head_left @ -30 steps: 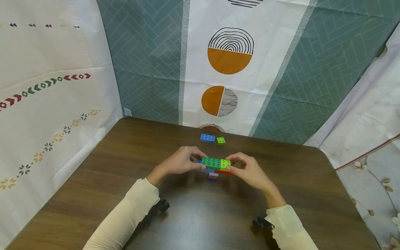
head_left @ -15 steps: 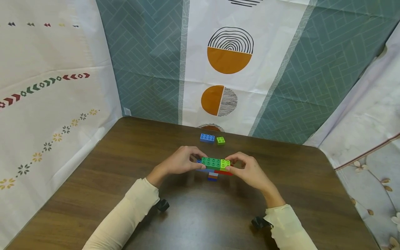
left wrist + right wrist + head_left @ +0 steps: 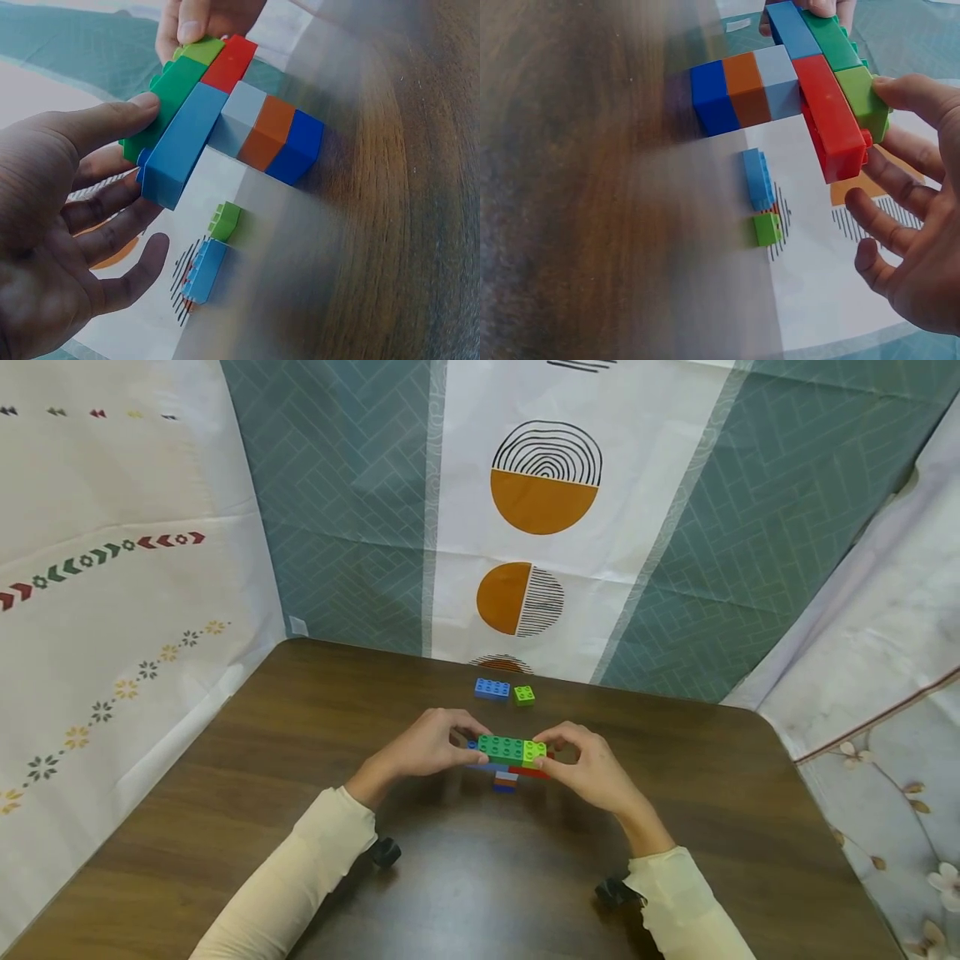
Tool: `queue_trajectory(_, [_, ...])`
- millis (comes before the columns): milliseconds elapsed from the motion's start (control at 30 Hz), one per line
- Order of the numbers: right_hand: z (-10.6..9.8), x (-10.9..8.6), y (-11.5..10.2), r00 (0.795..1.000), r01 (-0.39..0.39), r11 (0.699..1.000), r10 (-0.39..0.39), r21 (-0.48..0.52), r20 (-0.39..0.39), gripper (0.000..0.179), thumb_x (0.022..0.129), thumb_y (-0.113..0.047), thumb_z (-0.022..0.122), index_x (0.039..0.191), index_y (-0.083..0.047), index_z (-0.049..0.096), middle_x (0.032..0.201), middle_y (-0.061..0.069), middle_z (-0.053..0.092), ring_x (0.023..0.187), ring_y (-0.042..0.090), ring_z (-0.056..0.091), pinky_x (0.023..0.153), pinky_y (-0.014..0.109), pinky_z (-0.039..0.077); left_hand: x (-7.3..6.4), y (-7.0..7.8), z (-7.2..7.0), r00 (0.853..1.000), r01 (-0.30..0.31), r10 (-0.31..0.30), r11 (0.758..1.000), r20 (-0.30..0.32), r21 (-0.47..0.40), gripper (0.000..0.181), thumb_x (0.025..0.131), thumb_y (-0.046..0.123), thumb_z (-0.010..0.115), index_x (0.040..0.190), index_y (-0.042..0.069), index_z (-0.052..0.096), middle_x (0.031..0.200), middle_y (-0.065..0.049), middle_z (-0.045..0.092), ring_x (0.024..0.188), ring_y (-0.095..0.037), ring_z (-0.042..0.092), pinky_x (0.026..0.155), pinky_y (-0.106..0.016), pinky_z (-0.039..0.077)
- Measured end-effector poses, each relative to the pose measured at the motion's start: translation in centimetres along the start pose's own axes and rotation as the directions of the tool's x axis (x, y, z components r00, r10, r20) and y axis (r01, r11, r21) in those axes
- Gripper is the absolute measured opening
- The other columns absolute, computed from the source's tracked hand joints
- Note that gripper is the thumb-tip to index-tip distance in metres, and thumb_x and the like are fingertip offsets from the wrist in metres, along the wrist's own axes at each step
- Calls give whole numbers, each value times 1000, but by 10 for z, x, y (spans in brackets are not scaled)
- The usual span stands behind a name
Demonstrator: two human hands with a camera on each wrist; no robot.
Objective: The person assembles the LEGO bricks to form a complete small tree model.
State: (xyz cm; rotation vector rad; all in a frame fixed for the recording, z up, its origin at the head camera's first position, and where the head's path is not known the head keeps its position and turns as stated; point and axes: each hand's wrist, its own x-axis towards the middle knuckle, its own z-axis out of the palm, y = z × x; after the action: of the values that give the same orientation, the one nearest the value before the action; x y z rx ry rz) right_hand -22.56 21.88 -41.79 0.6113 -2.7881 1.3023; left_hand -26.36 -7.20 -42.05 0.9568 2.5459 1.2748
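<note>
green brick and lime brick sit end to end atop the block stack, down on the brown table. i have the left hand pinching the green, right hand pinching the lime. loose blue brick lies behind.

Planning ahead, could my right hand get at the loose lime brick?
Probably yes: nothing visible lies between your right hand and the loose lime brick, though that hand holds the brick stack.

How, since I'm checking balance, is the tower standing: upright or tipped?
Upright: the orange block and grey block stack straight above the blue bottom block.
</note>
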Motion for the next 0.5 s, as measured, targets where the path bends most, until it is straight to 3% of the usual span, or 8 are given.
queue_trajectory(300, [4, 1, 3, 999, 35, 999, -35, 5, -32, 25, 89, -28, 82, 113, -25, 75, 106, -5, 70, 104, 33, 57, 82, 43, 48, 0, -5, -1, 1000, 3, -3, 999, -7, -32, 32, 87, 27, 85, 115, 15, 78, 110, 0, 75, 91, -14, 70, 81, -25, 62])
queue_trajectory(500, [4, 0, 5, 999, 38, 999, -37, 6, -38, 24, 90, -27, 81, 113, -25, 75, 107, -5, 71, 104, 29, 57, 86, 44, 47, 2, -5, 0, 1000, 14, -14, 1000, -9, -2, 33, 86, 31, 86, 114, 17, 78, 108, 2, 76, 90, -14, 70, 77, -23, 60])
